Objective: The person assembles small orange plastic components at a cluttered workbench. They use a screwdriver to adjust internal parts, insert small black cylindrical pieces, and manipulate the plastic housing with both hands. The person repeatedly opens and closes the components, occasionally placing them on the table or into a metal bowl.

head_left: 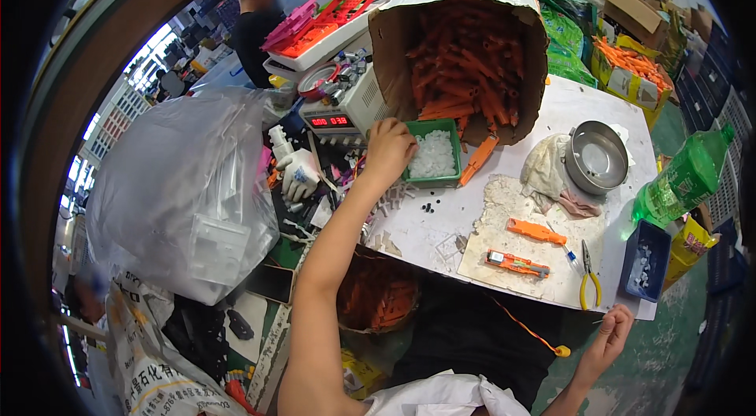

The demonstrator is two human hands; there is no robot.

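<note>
My left hand [389,150] is at the left rim of a green tray [432,182] heaped with small translucent white plastic pieces [433,155]. Its fingers are curled together; whatever they may hold is hidden. Off the table's front right corner, my right hand [611,337] is closed in a pinch, with something thin at its fingertips, too small to name. On a worn board [504,211] lie an orange plastic casing half [535,232] and another orange casing [517,263] with parts inside. Beside them are a small blue-and-white screwdriver-like tool [572,258] and yellow-handled pliers [589,282].
A tipped carton [543,62] spills orange casings behind the tray. To the right stand a metal bowl [573,160] by a rag [543,172], a green bottle [685,180] and a dark blue bin [650,247]. At left are a power supply [354,105] and a bulging plastic bag [173,188].
</note>
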